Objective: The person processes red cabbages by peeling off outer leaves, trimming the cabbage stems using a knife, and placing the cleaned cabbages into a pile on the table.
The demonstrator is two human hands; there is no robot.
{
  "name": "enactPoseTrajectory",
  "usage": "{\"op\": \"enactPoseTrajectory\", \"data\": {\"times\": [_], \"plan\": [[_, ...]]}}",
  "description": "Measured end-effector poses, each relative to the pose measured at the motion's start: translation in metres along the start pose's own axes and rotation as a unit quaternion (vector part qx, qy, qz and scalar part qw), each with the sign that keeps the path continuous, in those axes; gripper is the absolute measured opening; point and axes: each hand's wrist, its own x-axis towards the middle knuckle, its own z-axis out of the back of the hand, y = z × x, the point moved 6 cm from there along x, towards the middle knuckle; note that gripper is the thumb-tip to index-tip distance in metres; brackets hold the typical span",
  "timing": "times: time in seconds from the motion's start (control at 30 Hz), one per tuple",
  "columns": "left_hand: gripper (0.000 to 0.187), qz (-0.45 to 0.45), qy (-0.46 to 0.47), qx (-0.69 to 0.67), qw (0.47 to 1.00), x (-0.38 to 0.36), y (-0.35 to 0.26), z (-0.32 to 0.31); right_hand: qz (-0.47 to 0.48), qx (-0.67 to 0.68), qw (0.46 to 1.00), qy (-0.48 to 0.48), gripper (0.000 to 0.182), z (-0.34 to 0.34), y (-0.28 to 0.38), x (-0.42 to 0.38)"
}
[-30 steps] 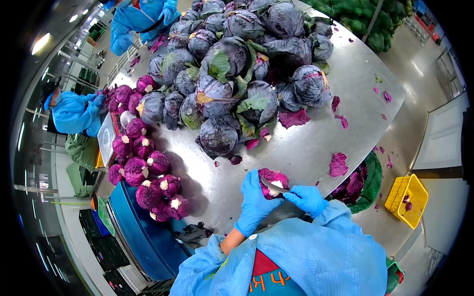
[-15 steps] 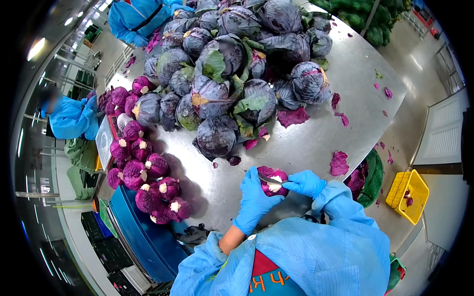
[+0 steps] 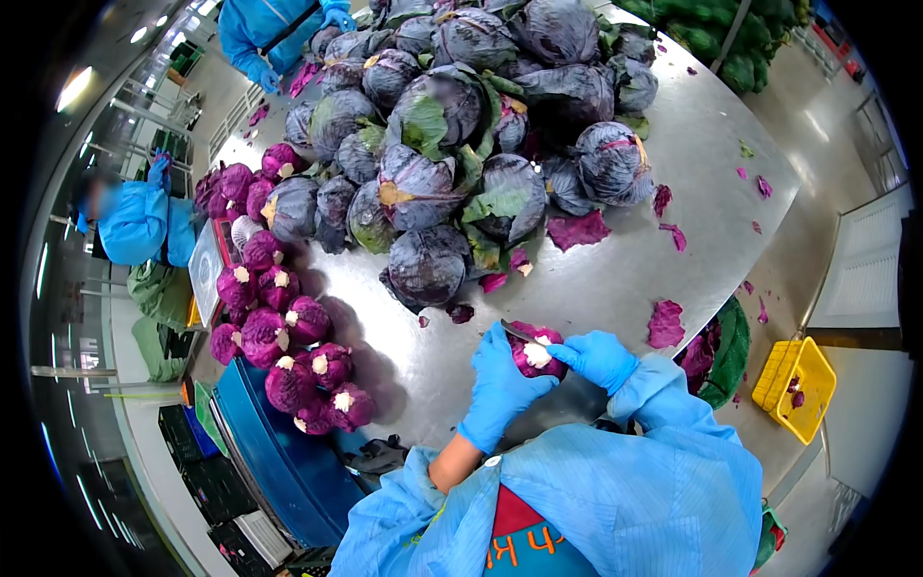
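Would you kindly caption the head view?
Blue-gloved left hand holds a round purple cabbage; blue-gloved right hand holds a metal knife.

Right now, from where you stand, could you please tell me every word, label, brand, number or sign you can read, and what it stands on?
No text here can be read with certainty.
Orange lettering on the blue garment under the open smock: upside down and partly covered, so I cannot quote it reliably.
Stacked dark crates at lower left: any markings are too small to read.
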Motion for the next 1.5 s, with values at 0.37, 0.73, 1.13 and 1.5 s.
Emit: {"op": "enactPoseTrajectory", "data": {"times": [0.37, 0.73, 1.13, 1.5], "plan": [[0.117, -0.027, -0.035, 0.025, 0.999, -0.005, 0.002, -0.013, -0.094, 0.264, 0.946, -0.162, 0.043, -0.022, -0.019, -0.017], [0.118, -0.017, -0.041, 0.043, 0.998, -0.011, 0.0, -0.005, 0.0, 0.153, 0.956, -0.249, 0.04, 0.034, 0.022, -0.004], [0.074, -0.03, -0.092, 0.188, 0.977, 0.004, -0.035, -0.001, -0.076, 0.059, 0.983, -0.159, 0.028, 0.024, 0.016, 0.007], [0.083, -0.087, -0.096, 0.138, 0.982, -0.012, -0.027, -0.007, -0.076, 0.221, 0.904, -0.357, 0.026, -0.002, -0.012, -0.01]]}}
